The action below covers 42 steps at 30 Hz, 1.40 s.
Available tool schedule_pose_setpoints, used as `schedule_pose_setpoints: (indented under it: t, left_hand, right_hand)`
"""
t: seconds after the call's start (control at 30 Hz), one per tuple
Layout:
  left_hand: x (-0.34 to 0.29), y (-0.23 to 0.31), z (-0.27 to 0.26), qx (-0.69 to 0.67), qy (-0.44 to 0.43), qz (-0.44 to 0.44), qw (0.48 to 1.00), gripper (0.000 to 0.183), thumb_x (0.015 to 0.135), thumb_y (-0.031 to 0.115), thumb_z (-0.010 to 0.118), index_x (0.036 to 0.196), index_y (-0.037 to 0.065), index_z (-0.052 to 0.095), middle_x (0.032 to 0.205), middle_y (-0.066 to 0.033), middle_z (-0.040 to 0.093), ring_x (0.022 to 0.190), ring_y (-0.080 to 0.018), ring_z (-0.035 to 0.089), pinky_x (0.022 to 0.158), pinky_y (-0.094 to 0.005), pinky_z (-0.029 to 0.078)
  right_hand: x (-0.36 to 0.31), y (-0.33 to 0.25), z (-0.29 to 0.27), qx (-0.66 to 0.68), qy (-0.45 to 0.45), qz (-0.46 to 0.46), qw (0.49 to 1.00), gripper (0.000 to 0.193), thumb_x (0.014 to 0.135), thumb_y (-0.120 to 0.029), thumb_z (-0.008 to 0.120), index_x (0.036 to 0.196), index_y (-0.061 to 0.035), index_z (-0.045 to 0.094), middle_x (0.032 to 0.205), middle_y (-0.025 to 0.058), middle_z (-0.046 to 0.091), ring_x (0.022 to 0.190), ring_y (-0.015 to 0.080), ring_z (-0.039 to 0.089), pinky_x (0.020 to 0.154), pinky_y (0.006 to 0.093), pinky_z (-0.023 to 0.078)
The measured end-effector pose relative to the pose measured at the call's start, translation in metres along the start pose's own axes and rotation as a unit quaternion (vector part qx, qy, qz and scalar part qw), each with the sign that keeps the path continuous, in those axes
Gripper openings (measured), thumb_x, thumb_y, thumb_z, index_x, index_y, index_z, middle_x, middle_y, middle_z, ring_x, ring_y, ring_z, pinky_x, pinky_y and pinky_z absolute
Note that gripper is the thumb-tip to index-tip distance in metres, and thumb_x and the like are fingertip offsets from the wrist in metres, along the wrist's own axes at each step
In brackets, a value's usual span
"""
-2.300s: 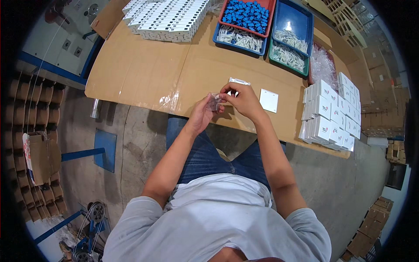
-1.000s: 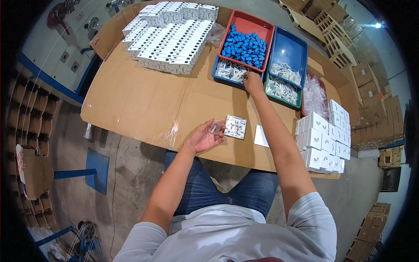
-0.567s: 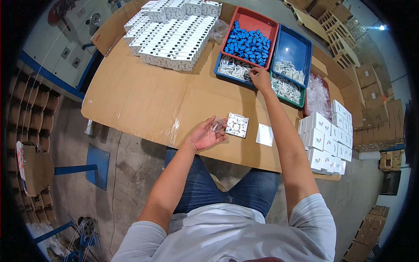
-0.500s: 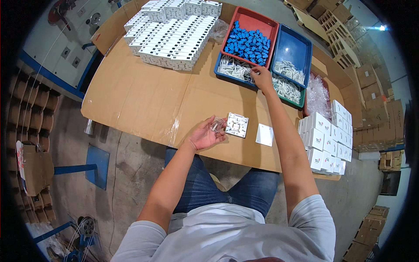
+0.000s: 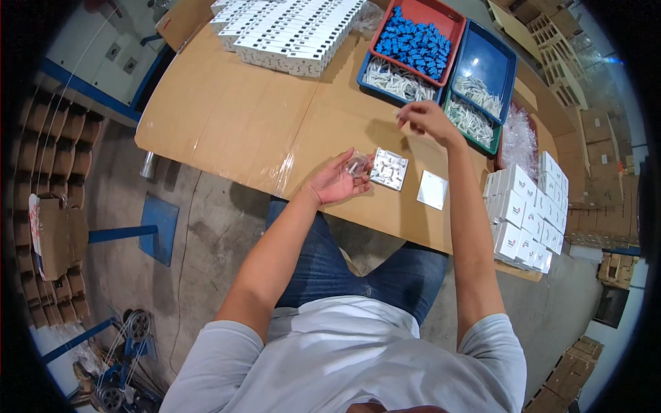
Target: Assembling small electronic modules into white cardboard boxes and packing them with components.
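My left hand [image 5: 335, 183] is palm up, its fingers curled round a small clear plastic bag [image 5: 358, 165] with small pale pieces inside. Just right of it a white square frame with metal fittings [image 5: 390, 169] lies on the cardboard-covered table. A plain white square plate [image 5: 432, 191] rests further right. Over the table, in front of the lower blue tray [image 5: 376, 93] of white and grey small parts, hangs my right hand [image 5: 428, 121]. Its fingers are pinched together; whatever they hold is too small or hidden to make out.
A red tray [image 5: 441, 26] of blue plastic parts sits on the lower blue tray. Beside it another blue tray [image 5: 490, 56] overlaps a green tray [image 5: 493, 142], both with white pieces. White boxes [image 5: 523, 213] are stacked at right, more long white boxes [image 5: 296, 34] at far left.
My right hand has come out of the lower blue tray and back toward me. The left hand still holds the bag beside the frame. The whole view has shifted slightly.
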State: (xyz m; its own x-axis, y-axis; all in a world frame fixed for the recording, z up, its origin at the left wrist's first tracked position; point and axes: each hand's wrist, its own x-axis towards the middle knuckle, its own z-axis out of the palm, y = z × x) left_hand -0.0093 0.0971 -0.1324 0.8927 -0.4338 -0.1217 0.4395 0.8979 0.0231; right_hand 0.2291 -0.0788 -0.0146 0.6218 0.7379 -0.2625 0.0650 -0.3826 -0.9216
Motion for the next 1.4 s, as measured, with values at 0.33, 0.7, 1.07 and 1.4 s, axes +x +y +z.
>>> schedule_pose_setpoints:
  t: [0.33, 0.7, 1.07, 1.4]
  left_hand:
    - [0.0, -0.005, -0.007, 0.036, -0.004, -0.001, 0.999, 0.046, 0.104, 0.044, 0.053, 0.127, 0.004, 0.06, 0.113, -0.0069, 0.068, 0.099, -0.0228, 0.063, 0.1, -0.0433, 0.048]
    - [0.0, -0.004, -0.009, 0.025, 0.002, 0.006, 1.0, 0.045, 0.104, 0.042, 0.053, 0.13, 0.005, 0.059, 0.114, -0.0085, 0.068, 0.097, -0.0229, 0.062, 0.101, -0.0436, 0.048]
    - [0.003, -0.005, 0.005, 0.041, 0.028, -0.006, 0.999, 0.048, 0.105, 0.043, 0.052, 0.132, 0.004, 0.057, 0.114, -0.0094, 0.066, 0.096, -0.0245, 0.06, 0.103, -0.0456, 0.047]
    - [-0.003, -0.005, 0.001, 0.025, 0.035, 0.005, 0.999, 0.049, 0.104, 0.044, 0.052, 0.137, 0.007, 0.054, 0.115, -0.0065, 0.065, 0.097, -0.0239, 0.059, 0.103, -0.0485, 0.046]
  right_hand:
    - [-0.029, -0.044, 0.076, -0.244, -0.221, 0.014, 0.944, 0.016, 0.086, -0.012, 0.065, 0.085, 0.0018, 0.072, 0.068, 0.0043, 0.069, 0.052, 0.0088, 0.057, 0.049, 0.0259, 0.045]
    - [-0.022, -0.051, 0.081, -0.279, -0.241, -0.006, 0.929, 0.016, 0.087, -0.013, 0.067, 0.084, 0.0021, 0.072, 0.066, 0.0035, 0.068, 0.052, 0.0099, 0.056, 0.05, 0.0279, 0.045]
    - [0.034, 0.015, -0.008, 0.008, 0.173, 0.005, 0.985, 0.019, 0.091, -0.018, 0.067, 0.089, -0.0007, 0.075, 0.076, 0.0037, 0.071, 0.055, 0.0087, 0.057, 0.05, 0.0253, 0.046]
    - [0.04, 0.046, -0.046, 0.1, 0.295, 0.002, 0.95, 0.041, 0.093, -0.004, 0.057, 0.133, 0.0021, 0.059, 0.091, 0.017, 0.074, 0.063, 0.0231, 0.073, 0.049, 0.0326, 0.057]
